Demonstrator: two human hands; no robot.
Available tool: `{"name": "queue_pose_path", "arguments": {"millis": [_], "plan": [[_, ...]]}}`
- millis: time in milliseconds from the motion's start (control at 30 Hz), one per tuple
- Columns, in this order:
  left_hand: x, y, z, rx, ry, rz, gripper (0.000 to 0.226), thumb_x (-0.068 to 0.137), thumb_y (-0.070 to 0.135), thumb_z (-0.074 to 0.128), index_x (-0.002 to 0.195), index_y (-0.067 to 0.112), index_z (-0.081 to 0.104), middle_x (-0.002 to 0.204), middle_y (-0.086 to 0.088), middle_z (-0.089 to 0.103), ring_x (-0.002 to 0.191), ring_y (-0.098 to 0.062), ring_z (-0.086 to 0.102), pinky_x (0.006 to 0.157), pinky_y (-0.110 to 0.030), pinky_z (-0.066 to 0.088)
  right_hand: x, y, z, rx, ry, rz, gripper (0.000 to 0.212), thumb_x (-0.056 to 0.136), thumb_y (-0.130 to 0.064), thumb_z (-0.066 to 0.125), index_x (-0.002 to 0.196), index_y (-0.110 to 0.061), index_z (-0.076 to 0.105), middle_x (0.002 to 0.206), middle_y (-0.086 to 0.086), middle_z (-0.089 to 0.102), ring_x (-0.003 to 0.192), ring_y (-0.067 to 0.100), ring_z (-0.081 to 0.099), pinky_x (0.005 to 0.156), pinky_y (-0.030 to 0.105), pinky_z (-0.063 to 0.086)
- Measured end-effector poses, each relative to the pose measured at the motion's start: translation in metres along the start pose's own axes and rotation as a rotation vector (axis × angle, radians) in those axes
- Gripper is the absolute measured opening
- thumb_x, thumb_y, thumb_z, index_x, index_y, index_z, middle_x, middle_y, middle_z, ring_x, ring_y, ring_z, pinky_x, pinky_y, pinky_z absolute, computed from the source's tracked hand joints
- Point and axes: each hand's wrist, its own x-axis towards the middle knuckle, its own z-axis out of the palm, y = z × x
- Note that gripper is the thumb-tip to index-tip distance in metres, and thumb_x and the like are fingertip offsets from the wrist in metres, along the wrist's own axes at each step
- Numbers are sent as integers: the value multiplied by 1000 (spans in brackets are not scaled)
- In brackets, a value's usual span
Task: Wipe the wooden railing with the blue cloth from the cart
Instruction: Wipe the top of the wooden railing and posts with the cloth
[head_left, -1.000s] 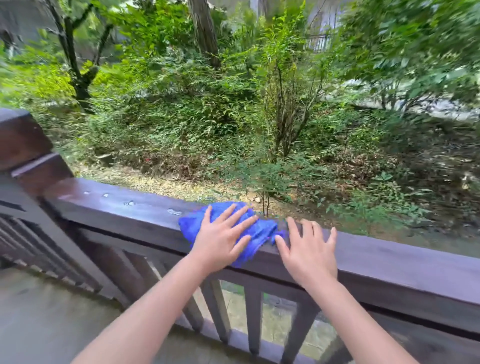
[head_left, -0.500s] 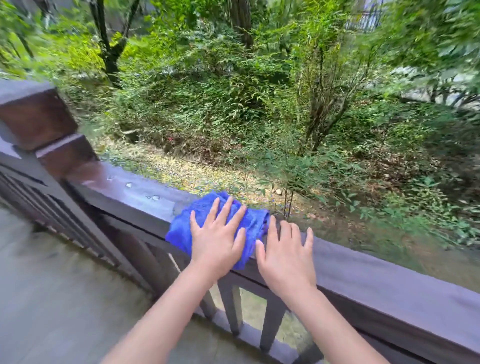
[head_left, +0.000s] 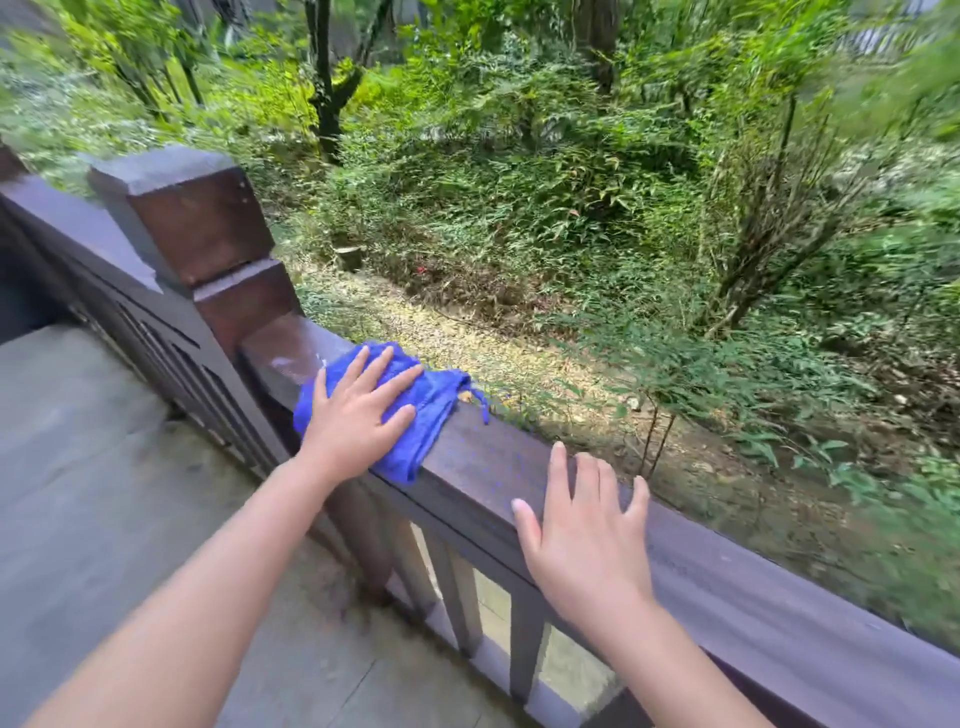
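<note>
The dark brown wooden railing (head_left: 483, 467) runs from the post at the left down to the lower right. A crumpled blue cloth (head_left: 434, 400) lies on its top rail close to the post. My left hand (head_left: 358, 415) presses flat on the cloth with fingers spread. My right hand (head_left: 582, 535) rests flat on the bare top rail to the right of the cloth, fingers apart, holding nothing. A wet patch shows on the rail between the cloth and the post. The cart is out of view.
A thick square post (head_left: 192, 218) stands at the left end of the rail, with another railing section (head_left: 78, 228) running back beyond it. Balusters (head_left: 457, 587) hang below the rail. A grey paved floor (head_left: 104, 493) lies on my side; shrubs and trees (head_left: 571, 182) beyond.
My left hand has slid the blue cloth leftward along the top rail to near the post. My right hand has stayed on the rail, so the hands are now farther apart.
</note>
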Motion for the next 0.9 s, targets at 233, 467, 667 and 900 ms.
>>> {"name": "queue_pose_path", "arguments": {"millis": [233, 467, 667, 900], "plan": [[13, 21, 5, -34, 34, -233, 53, 87, 43, 35, 139, 35, 28, 157, 0, 14, 145, -20, 7, 113, -59, 4, 51, -61, 14, 56, -53, -20, 67, 90, -49, 24, 144, -10, 12, 137, 11, 39, 129, 28, 32, 108, 59, 18], [12, -28, -5, 47, 29, 458, 51, 88, 44, 22, 138, 42, 27, 155, 5, 22, 144, -17, 11, 112, -61, -3, 74, -98, 24, -10, -37, 53, 65, 89, -47, 25, 144, -13, 19, 139, 8, 41, 128, 25, 35, 107, 56, 20], [71, -118, -11, 69, -39, 165, 48, 89, 49, 31, 136, 52, 21, 159, 1, 4, 145, -16, -8, 110, -61, -12, 100, -139, 28, -6, -47, 88, 65, 90, -47, 22, 145, -14, 13, 137, 8, 40, 129, 26, 33, 107, 56, 20], [84, -139, -4, -122, 56, -71, 52, 84, 48, 39, 135, 39, 34, 156, 2, 21, 144, -15, 11, 115, -45, 11, 123, -170, 32, 35, -76, 97, 62, 91, -45, 23, 145, -14, 12, 138, 11, 40, 128, 28, 32, 109, 56, 18]]}}
